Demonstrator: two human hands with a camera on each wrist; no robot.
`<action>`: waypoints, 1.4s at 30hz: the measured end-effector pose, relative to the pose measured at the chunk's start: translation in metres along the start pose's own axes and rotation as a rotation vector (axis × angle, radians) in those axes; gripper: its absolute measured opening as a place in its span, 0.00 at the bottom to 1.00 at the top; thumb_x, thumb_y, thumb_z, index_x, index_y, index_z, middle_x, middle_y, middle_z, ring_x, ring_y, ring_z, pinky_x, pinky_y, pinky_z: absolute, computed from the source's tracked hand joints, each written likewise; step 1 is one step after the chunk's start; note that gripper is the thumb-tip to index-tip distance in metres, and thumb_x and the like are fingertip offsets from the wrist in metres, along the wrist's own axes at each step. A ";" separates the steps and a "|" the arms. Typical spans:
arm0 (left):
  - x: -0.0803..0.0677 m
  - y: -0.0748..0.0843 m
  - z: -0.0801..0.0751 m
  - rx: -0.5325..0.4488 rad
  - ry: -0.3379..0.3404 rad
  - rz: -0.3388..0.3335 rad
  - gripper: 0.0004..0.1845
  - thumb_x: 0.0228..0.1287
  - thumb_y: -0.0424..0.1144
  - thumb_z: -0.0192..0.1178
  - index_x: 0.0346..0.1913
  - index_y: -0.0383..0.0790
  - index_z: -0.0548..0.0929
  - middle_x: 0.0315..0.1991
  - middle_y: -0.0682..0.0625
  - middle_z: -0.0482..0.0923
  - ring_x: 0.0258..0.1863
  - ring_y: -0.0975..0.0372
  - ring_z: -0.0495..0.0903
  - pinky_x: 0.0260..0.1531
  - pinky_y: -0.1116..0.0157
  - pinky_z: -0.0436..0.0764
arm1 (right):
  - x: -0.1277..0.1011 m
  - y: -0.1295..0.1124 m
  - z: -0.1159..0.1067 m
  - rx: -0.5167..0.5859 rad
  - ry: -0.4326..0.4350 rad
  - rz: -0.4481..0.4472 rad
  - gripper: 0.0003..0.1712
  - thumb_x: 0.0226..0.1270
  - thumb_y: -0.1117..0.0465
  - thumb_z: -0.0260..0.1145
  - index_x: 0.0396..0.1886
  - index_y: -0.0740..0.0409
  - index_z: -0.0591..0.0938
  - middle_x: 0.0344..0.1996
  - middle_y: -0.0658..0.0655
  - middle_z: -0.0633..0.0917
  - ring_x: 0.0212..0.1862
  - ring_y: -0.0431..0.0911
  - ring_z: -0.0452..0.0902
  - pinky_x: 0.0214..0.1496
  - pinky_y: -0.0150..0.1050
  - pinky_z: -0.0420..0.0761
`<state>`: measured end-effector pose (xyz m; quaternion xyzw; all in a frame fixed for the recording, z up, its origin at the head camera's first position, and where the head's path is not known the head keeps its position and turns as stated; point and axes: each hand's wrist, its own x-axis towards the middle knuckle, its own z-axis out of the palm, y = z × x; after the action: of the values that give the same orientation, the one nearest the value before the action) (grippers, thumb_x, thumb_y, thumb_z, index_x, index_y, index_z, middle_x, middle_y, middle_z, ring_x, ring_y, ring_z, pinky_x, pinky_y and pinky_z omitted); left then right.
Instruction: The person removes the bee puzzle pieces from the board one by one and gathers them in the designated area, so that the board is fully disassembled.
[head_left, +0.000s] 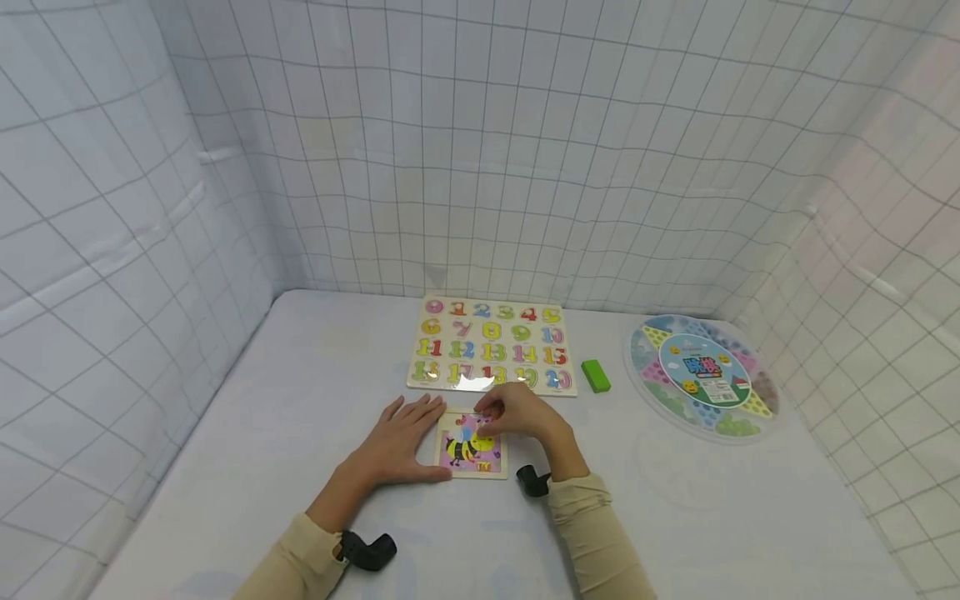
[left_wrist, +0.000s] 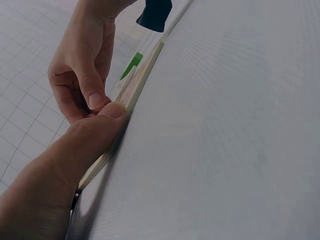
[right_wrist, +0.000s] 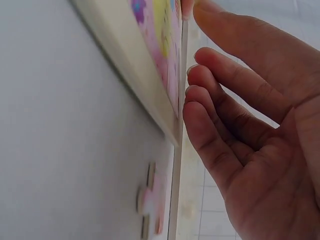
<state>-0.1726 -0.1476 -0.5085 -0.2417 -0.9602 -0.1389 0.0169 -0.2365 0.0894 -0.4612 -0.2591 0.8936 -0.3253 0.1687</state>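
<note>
Sleeves and dark wrist straps sit nearest in the head view, and beyond them both hands meet at a small bee puzzle [head_left: 471, 447] lying flat on the table [head_left: 262, 467], just in front of the number board [head_left: 491, 346].

Left hand [head_left: 401, 442] lies flat, fingers straight and spread, its thumb pressed along the puzzle's left edge; the left wrist view shows that thumb [left_wrist: 107, 122] hard against the tray's side.

Right hand [head_left: 521, 414] arches over the puzzle's top right corner, fingers curled down. It seems to be pinching a piece there, but the right wrist view shows only loosely bent fingers [right_wrist: 220, 125] beside the tray, so I cannot tell for sure.

To seat a piece well, I judge the left hand should brace the tray so it cannot slide. The right should lower the piece level, line up its outline with the gap, then press down with a fingertip rather than force a tilted corner.

A green block [head_left: 596, 376] and a round game disc [head_left: 705, 375] lie well to the right, apart from the work.
</note>
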 end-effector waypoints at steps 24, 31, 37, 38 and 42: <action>0.000 -0.001 0.002 0.003 0.002 -0.007 0.57 0.39 0.82 0.43 0.70 0.49 0.58 0.71 0.54 0.55 0.71 0.57 0.52 0.69 0.48 0.46 | 0.008 -0.005 0.009 -0.062 -0.006 -0.007 0.12 0.48 0.55 0.73 0.35 0.50 0.86 0.30 0.45 0.82 0.32 0.36 0.75 0.36 0.28 0.76; 0.000 0.000 0.001 -0.002 0.013 -0.005 0.57 0.39 0.81 0.45 0.70 0.48 0.58 0.71 0.53 0.55 0.71 0.57 0.52 0.69 0.48 0.46 | 0.010 -0.003 0.009 -0.060 -0.006 -0.010 0.12 0.47 0.55 0.74 0.35 0.48 0.86 0.29 0.44 0.83 0.32 0.36 0.75 0.35 0.28 0.76; -0.002 0.001 0.000 -0.006 0.007 -0.002 0.56 0.39 0.81 0.45 0.70 0.48 0.58 0.71 0.53 0.56 0.71 0.57 0.53 0.68 0.47 0.47 | 0.009 0.001 0.010 -0.043 -0.010 0.000 0.13 0.45 0.55 0.75 0.35 0.47 0.85 0.29 0.43 0.81 0.33 0.37 0.74 0.36 0.29 0.76; -0.002 0.001 0.000 -0.005 0.008 -0.001 0.56 0.40 0.81 0.45 0.70 0.48 0.58 0.71 0.53 0.56 0.71 0.57 0.53 0.68 0.47 0.47 | 0.009 0.001 0.010 -0.039 -0.007 -0.003 0.13 0.45 0.55 0.75 0.34 0.47 0.85 0.29 0.44 0.81 0.33 0.37 0.74 0.36 0.29 0.76; -0.001 0.001 0.000 -0.005 0.020 0.005 0.56 0.40 0.81 0.46 0.70 0.48 0.59 0.71 0.53 0.56 0.71 0.56 0.53 0.68 0.47 0.48 | 0.009 0.003 0.010 -0.044 0.015 -0.018 0.13 0.45 0.55 0.75 0.33 0.46 0.84 0.28 0.44 0.81 0.33 0.38 0.73 0.35 0.29 0.75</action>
<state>-0.1707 -0.1470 -0.5084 -0.2428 -0.9590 -0.1438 0.0264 -0.2399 0.0811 -0.4714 -0.2683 0.8995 -0.3090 0.1533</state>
